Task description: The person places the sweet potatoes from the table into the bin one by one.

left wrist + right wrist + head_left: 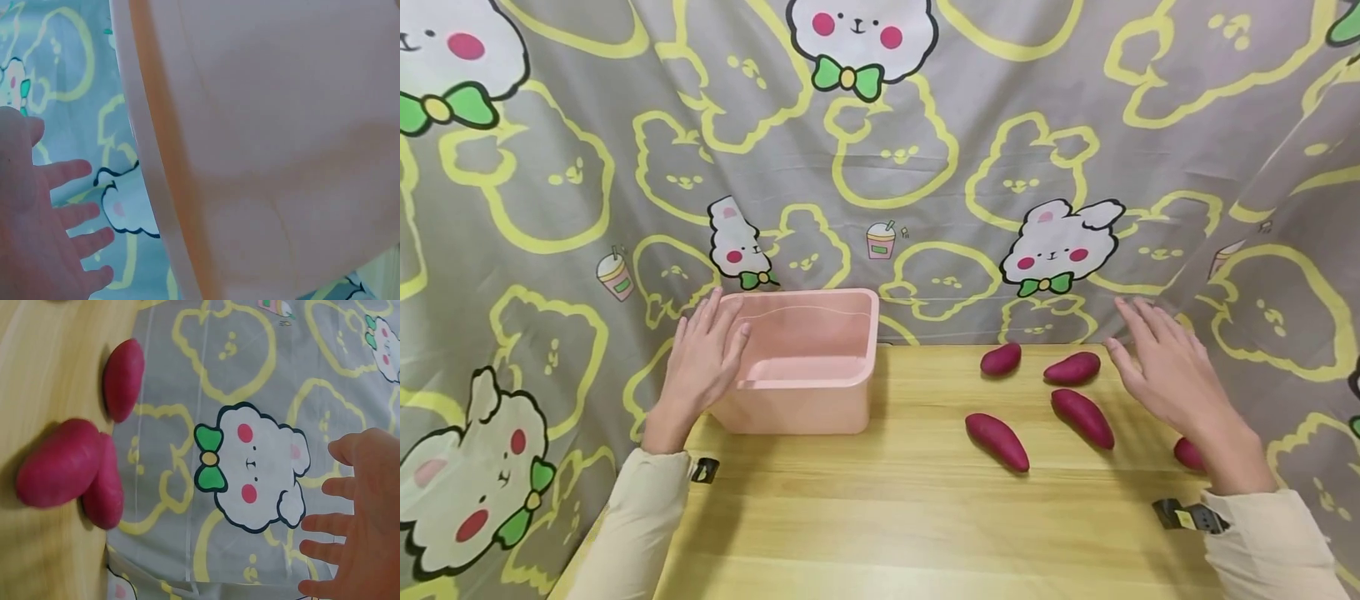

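Near the far edge of the bench, I'd curl the right hand, fingers apart, round one sweet potato; left hand, fingers apart, by the tub.

We see two long cream sleeves, the left sleeve and the right sleeve, both plain, softly creased and ending at the wrist. Beside the left one we find a small black fitting with a pale mark. At the right one we make out a larger, blocky dark fitting bearing a yellow patch; its finer markings are too small to read.
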Motion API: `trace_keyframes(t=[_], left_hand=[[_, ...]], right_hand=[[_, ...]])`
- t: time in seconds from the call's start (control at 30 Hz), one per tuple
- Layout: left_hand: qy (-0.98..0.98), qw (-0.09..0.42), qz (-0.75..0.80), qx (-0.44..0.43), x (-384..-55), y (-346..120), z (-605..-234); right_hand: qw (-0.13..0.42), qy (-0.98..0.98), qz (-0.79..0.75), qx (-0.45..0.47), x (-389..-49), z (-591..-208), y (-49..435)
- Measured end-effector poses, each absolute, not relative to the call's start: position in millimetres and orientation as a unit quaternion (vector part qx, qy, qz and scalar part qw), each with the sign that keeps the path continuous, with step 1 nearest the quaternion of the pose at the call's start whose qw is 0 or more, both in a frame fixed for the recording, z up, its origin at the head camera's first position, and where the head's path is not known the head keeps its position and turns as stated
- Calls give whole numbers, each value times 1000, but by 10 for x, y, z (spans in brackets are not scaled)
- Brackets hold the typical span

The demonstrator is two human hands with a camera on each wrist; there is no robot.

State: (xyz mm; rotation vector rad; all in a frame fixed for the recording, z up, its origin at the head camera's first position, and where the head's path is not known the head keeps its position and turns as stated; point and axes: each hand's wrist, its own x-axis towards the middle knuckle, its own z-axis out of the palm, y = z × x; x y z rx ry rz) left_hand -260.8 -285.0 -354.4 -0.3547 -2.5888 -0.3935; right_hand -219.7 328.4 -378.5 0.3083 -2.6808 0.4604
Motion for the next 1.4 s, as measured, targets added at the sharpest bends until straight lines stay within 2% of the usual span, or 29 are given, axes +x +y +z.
trace_keyframes(t=[0.4,0.5,0.73,0.93,1.4], left_hand=[[-884,370,-237,-158,-2582,-2590,-3704],[-874,384,-256,-152,-2567,-2547,-3780],[-875,364,-285,-143,-2584,-2402,-4007],[-892,354,-249,-128,-2578,-2316,-4136],[-942,253,-189,-116,-2363,-2372,-4190]], right_hand=[[214,-937,250,119,-2192,-3930,3147],[217,-927,280,124,-2166,-4011,3125],[214,-911,334,113,-2088,-4163,3087],[216,-907,342,118,-2083,-4287,3005],[201,-917,316,132,-2158,-4521,2742]])
